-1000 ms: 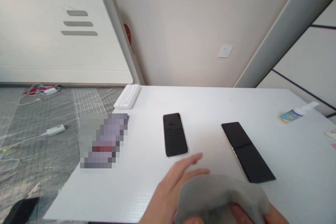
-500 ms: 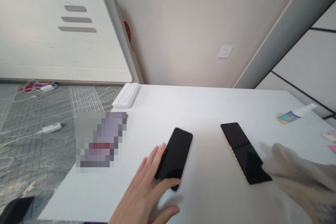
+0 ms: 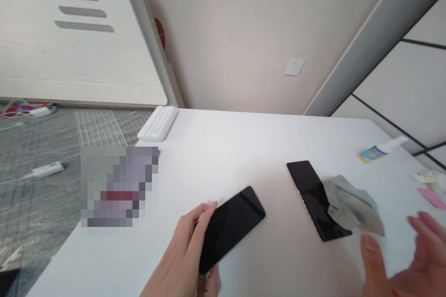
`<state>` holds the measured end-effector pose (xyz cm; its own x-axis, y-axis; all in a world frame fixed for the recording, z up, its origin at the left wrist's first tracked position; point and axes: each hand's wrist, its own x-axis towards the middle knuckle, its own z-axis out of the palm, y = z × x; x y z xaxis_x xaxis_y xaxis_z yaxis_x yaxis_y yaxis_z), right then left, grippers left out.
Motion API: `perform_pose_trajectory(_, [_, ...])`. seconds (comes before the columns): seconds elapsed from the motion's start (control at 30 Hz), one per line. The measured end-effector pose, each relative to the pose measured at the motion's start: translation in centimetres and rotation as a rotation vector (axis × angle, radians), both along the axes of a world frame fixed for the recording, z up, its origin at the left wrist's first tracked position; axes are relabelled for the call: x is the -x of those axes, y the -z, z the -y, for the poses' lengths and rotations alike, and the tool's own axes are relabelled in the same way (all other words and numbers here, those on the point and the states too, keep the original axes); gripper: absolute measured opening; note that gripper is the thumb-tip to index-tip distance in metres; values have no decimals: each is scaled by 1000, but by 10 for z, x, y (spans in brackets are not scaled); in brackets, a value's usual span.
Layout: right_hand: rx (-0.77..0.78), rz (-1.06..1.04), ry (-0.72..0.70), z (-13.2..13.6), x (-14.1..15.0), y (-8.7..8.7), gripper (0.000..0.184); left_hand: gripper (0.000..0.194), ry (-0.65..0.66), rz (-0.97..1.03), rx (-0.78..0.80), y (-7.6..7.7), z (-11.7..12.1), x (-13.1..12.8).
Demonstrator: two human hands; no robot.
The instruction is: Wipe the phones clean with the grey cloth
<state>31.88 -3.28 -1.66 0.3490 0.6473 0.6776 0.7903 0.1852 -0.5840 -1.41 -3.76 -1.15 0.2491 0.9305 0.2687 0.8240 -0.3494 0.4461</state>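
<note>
Fingers of the left hand [image 3: 181,250] now clamp the phone [image 3: 232,229], turned further aslant at the desk [image 3: 278,264]; its screen is glossy black. The grey cloth [image 3: 353,204], released, overlaps the black device [image 3: 308,190]; the right hand [image 3: 406,257] spreads empty.

- Body parts in view: two bare human hands, a left hand [image 3: 181,253] and a right hand [image 3: 411,267]
- Left hand: back of the hand visible, surface fairly smooth, outline slender, running down to the lower border of the head view
- Left fingers: slim and fairly long, with rounded tips; some were partly hidden, so full shape could not be recorded
- Right hand: thumb looked broad, with a blunt, rounded tip; the other visible fingers appeared narrower and tapered
- Right hand, limits: cut off by the right and lower borders, outline soft; finer skin and nail detail too blurred to record
</note>
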Motion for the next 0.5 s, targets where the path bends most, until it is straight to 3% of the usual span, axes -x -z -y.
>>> perform_pose_trajectory(0.07, [71,-27,-78,1,12,-5,42,90,17,9,38,1,-1,-2])
perform_pose_trajectory(0.13, [240,-30,-270,-1,26,-8,24,94,-10,3,66,3,-4,-4])
perform_pose_trajectory(0.23, [333,-39,-504,-11,45,-9,26,97,-17,-35,52,5,-7,-7])
perform_pose_trajectory(0.4, [566,-392,-604,-18,52,-5,39,96,202,-46,-44,1,-10,-6])
perform_pose_trajectory(0.5, [692,-503,-634,-14,42,-6,36,103,244,-56,-80,-4,-14,-6])
